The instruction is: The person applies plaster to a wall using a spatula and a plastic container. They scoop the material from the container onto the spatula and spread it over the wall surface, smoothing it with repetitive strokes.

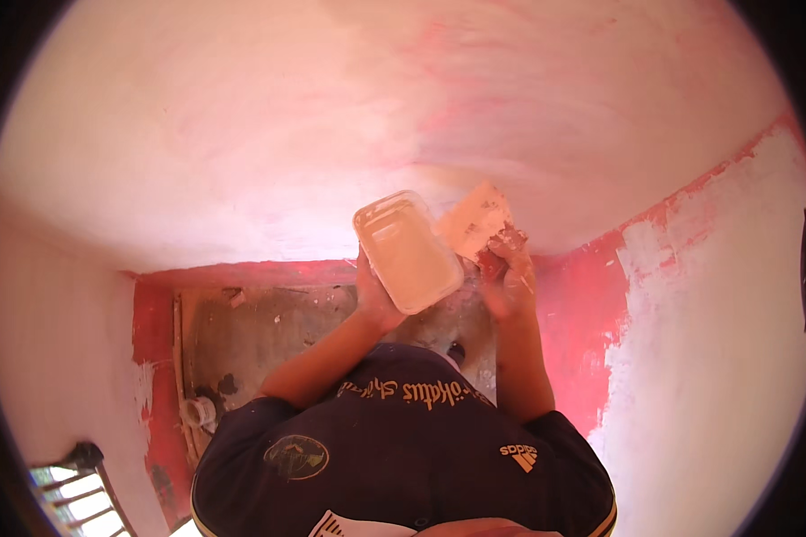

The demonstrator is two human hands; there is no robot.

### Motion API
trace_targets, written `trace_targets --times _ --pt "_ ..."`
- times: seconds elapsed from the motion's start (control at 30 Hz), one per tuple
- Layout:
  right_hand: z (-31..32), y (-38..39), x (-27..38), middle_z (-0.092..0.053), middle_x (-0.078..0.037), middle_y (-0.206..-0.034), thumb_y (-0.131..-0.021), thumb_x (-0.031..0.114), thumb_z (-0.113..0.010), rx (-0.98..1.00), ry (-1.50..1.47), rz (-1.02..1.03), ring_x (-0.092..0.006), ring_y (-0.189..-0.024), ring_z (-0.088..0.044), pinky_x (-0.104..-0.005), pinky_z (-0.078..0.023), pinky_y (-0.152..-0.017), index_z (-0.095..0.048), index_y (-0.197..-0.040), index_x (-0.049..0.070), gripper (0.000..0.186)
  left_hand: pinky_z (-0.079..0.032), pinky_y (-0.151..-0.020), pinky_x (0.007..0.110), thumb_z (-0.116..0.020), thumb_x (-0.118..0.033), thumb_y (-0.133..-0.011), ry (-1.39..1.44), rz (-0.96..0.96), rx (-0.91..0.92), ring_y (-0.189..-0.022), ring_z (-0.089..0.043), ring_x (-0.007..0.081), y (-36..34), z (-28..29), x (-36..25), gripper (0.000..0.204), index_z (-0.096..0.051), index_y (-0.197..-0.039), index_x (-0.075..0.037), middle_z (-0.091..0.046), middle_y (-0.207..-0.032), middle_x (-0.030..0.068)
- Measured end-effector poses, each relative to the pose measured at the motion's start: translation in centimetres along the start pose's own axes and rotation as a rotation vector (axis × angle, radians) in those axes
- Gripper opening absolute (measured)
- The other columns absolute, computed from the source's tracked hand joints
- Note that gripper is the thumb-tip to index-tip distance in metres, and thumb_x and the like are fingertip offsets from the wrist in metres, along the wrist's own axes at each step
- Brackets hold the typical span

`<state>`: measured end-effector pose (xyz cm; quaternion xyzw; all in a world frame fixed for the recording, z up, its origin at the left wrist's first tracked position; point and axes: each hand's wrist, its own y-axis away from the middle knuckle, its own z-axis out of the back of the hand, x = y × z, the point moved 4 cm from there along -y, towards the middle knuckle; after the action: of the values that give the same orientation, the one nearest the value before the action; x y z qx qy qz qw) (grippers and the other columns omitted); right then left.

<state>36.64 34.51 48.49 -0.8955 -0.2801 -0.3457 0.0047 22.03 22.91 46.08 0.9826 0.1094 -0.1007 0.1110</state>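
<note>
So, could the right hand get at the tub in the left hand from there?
Probably yes: the right hand, holding a thin flat piece, is close beside the tub, with nothing visible in the way. The tub's top looks open.

The floor (282,331) is grey-brown, unevenly toned and flecked with pale specks. Near its left edge sits a whitish, rounded container (198,412), with dark patches (228,385) just beside it; a long, narrow strip (178,340) runs along this edge, and a small pinkish fragment (235,297) lies toward the far left corner.
</note>
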Motion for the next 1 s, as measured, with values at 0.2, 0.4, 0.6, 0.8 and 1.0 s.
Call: trace_targets --times 0.2,0.4,0.6,0.8,1.0 --pt "-11.4 -0.7 -10.8 -0.063 -0.005 -0.112 -0.091 -0.002 -0.057 -0.041 0.033 0.101 -0.0176 -0.101 -0.062 -0.0369 -0.054 -0.088 -0.052 -0.135 0.006 0.045 -0.045 -0.109 0.053 -0.030 -0.070 -0.099 -0.045 0.155 0.020 -0.132 -0.053 0.0318 0.2 4.9 -13.6 0.076 -0.043 -0.150 -0.015 -0.052 -0.146 0.0096" --pt "-14.3 -0.7 -10.2 -0.063 -0.008 -0.116 -0.090 -0.002 -0.061 -0.012 0.008 0.192 -0.0199 -0.101 -0.064 -0.0320 -0.055 -0.085 -0.051 -0.132 0.005 0.043 -0.041 -0.113 0.051 -0.034 -0.072 -0.097 0.015 0.249 0.176 -0.136 -0.049 0.0316 -0.9 1.6 -15.1 0.080 -0.040 -0.152 -0.013 -0.050 -0.149 0.0103" --pt "-13.6 -1.4 -8.0 -0.064 -0.007 -0.112 -0.093 -0.003 -0.058 0.019 0.045 0.149 -0.0152 -0.090 -0.064 -0.0284 -0.055 -0.076 -0.051 -0.133 0.004 0.042 -0.041 -0.112 0.052 -0.034 -0.069 -0.098 -0.085 0.173 0.055 -0.134 -0.050 0.0316 -1.0 1.3 -13.5 0.076 -0.041 -0.151 -0.016 -0.050 -0.149 0.0080" --pt "-10.0 -3.1 -1.0 -0.064 -0.008 -0.114 -0.094 -0.002 -0.057 0.036 0.072 0.163 -0.0153 -0.091 -0.064 -0.0280 -0.054 -0.075 -0.052 -0.131 0.003 0.038 -0.042 -0.111 0.052 -0.034 -0.066 -0.100 -0.049 0.140 0.068 -0.134 -0.050 0.0314 -3.4 -3.6 -8.7 0.071 -0.042 -0.151 -0.017 -0.049 -0.149 0.0073" --pt "-4.0 -4.7 9.8 -0.065 -0.006 -0.109 -0.092 0.002 -0.059 -0.045 0.072 0.141 -0.0163 -0.090 -0.064 -0.0288 -0.052 -0.074 -0.057 -0.126 0.005 0.034 -0.057 -0.090 0.039 -0.059 -0.030 -0.100 -0.367 -0.073 0.211 -0.112 -0.063 0.0204 -8.2 -10.0 -0.3 0.042 -0.050 -0.136 -0.008 -0.061 -0.124 0.0085"
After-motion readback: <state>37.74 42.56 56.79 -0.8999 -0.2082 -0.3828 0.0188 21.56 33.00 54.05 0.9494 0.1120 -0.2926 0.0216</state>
